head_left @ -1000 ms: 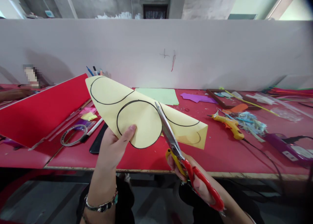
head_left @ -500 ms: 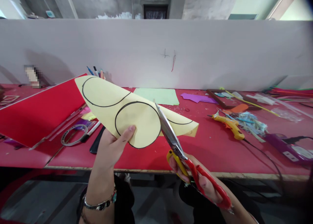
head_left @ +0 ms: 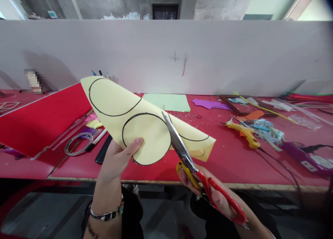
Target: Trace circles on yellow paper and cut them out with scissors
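Observation:
My left hand (head_left: 122, 157) pinches a pale yellow sheet of paper (head_left: 117, 124) at its lower edge, thumb on top and fingers hidden beneath. Black circles are drawn on the sheet, and the one under my thumb has its lower and right edge cut free. My right hand (head_left: 203, 187) grips a pair of scissors (head_left: 182, 150) with one yellow and one red handle. Their metal blades lie along the right side of that circle, tips pointing up and away from me. The right part of the sheet droops beyond the blades.
A red board (head_left: 49, 117) leans at the left, near a clear tape roll (head_left: 79, 144) and a black phone (head_left: 104, 150). Green paper (head_left: 169, 102) and purple paper (head_left: 211, 104) lie behind. At the right are a yellow glue gun (head_left: 243, 133) with a cord and a purple device (head_left: 308, 159).
The paper has turned slightly, its left end rising and its right flap dropping lower. The blades now point further left along the circle's outline. Both hands keep their grip.

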The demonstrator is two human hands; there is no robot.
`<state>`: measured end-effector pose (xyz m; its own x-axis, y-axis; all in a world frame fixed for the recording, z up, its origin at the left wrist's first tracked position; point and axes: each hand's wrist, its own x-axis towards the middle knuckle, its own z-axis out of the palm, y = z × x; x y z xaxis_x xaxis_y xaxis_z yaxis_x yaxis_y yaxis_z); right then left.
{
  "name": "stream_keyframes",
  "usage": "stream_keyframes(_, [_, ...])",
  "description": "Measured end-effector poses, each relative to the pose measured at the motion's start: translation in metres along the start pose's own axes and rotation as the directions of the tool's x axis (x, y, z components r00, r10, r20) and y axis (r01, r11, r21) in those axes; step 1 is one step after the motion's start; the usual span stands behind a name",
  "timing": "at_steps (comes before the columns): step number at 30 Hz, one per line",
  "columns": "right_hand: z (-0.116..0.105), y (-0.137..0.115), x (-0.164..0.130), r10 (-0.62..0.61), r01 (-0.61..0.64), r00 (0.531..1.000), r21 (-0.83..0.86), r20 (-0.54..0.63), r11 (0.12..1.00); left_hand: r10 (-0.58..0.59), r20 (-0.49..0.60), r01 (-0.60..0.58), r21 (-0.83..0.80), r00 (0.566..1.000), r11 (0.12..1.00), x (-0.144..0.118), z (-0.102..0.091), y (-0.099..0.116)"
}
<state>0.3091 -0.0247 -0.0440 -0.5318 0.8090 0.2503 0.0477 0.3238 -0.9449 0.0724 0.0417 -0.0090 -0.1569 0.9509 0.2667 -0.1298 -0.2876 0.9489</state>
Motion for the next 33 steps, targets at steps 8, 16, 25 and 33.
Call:
stream_keyframes(8, [0.007,0.002,0.001,-0.042,0.042,0.999,0.103,0.003,0.994,-0.026,0.013,0.027,-0.044,1.0,0.999,-0.001,0.002,0.001])
stream_keyframes(16, [0.007,-0.003,0.009,0.027,-0.026,1.0,0.072,-0.013,0.997,-0.022,0.015,0.022,-0.027,1.0,0.999,0.0,0.003,0.002])
stream_keyframes(25, [0.007,0.0,0.011,0.028,-0.025,0.999,0.07,-0.035,0.997,0.014,0.022,-0.013,-0.018,1.0,1.0,0.0,0.0,0.001])
stream_keyframes(33, [0.008,-0.003,0.011,0.052,-0.048,0.998,0.084,-0.043,0.995,0.036,0.03,-0.036,-0.005,0.999,0.999,0.0,0.001,0.003])
